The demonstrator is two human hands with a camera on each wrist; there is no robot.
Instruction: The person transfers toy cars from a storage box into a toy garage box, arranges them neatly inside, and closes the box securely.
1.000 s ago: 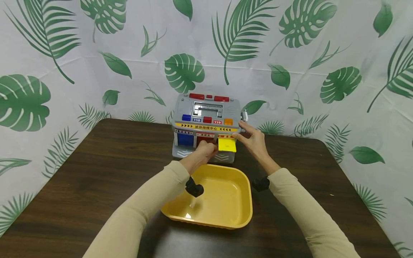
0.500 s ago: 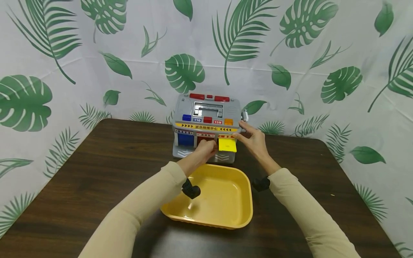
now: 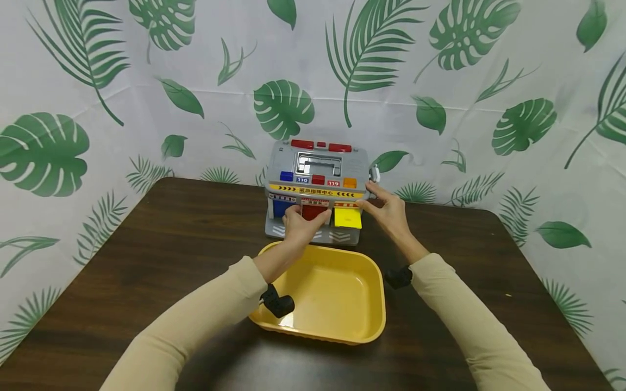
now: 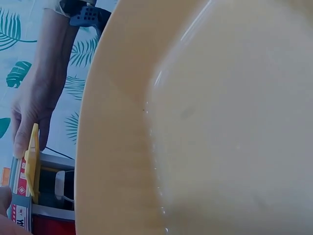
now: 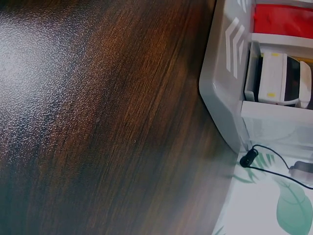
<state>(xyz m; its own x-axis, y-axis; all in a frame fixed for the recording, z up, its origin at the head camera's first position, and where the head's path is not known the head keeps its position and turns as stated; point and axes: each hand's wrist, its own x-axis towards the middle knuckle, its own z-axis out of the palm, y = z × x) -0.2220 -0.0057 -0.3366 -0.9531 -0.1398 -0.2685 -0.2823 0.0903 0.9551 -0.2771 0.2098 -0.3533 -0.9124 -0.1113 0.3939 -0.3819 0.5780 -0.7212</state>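
Observation:
A grey toy rescue station (image 3: 281,158) stands at the back of the table, with blue, red and yellow doors along its front. Its yellow door (image 3: 348,218) is swung up and sticks out, while the red door (image 3: 313,212) is down. A white toy car (image 5: 274,81) sits in the bay under the yellow door. My left hand (image 3: 299,227) is in front of the red door, thumb and fingers spread apart, with nothing seen between them. At the station's right front corner my right hand (image 3: 392,214) grips the roof edge between thumb and fingers.
A yellow plastic basin (image 3: 380,293) stands on the dark wooden table (image 3: 161,244) just before the station. A thin black cable (image 5: 269,170) lies beside the station's right side. A leaf-print cloth (image 3: 210,119) hangs close behind.
My left hand has drawn back and left from beside the yellow door, its fingers spreading from a curled pose. The right hand keeps its place on the corner. The head view has shifted slightly.

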